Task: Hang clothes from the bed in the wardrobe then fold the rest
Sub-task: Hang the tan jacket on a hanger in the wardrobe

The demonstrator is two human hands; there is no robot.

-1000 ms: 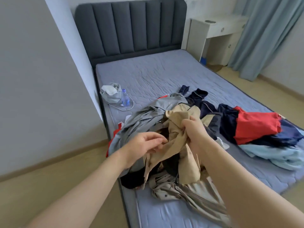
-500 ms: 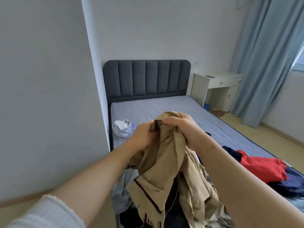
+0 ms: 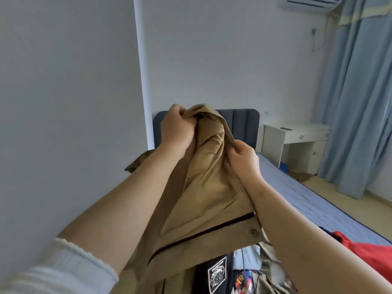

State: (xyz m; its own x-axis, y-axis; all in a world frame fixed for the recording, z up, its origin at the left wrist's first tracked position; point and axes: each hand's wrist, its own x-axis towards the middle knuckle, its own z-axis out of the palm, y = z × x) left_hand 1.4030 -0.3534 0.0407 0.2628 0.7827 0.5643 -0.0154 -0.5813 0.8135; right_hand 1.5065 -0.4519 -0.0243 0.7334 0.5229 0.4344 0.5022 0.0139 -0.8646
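At the lower left of the frame our pale sleeve (image 3: 53, 270) is sitting pushed up the forearm, with a bare grey wall (image 3: 63, 102) behind it. Left of centre, our left hand (image 3: 177, 128) is gripping the bunched top of the tan jacket (image 3: 207, 187), fingers curled tight round the cloth, raised in front of the dark headboard (image 3: 244, 124). The jacket is hanging down mid-frame between our forearms, blocking most of the near bed. Just right of centre and lower, our right hand (image 3: 244, 158) is pinching the jacket's edge between thumb and curled fingers. At the bottom centre, under the hem, a black garment (image 3: 216, 274) with a white patch is showing. Further right the blue mattress (image 3: 307, 200) is running back to a white desk (image 3: 297, 134), a red garment (image 3: 371, 253) is lying at the lower right edge, and a blue curtain (image 3: 360, 102) is hanging down the right side.
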